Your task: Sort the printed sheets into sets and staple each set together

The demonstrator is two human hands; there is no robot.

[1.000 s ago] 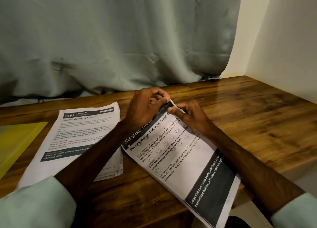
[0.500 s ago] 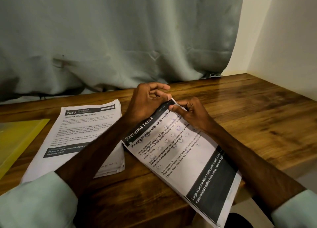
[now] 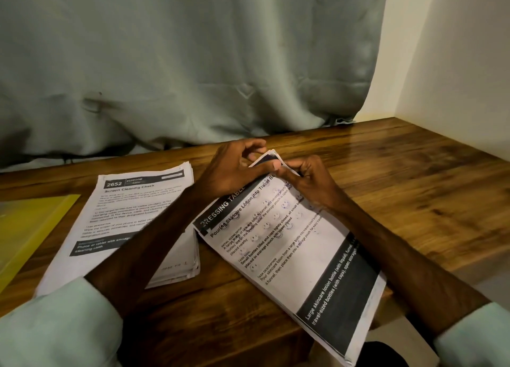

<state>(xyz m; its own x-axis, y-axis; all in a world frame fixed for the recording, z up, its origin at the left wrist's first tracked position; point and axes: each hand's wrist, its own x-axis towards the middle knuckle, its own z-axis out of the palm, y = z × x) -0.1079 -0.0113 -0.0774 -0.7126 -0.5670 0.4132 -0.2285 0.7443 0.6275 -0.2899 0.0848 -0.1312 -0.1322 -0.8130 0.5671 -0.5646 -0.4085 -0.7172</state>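
Fingers [image 3: 271,167] of both my L hand [image 3: 234,173] & R hand [image 3: 311,184] curl in, pinching the far corner of the set [image 3: 289,253], lifted off the worktop [image 3: 414,190]. Set's near end overhangs the worktop's front edge. Bare wood to the R up to the wall [image 3: 455,63]; curtain [image 3: 193,63] along the back edge. Stack [image 3: 129,215] lies just L of the set, under my L forearm. Count: 2 hands, 2 piles, 1 folder [image 3: 24,228].
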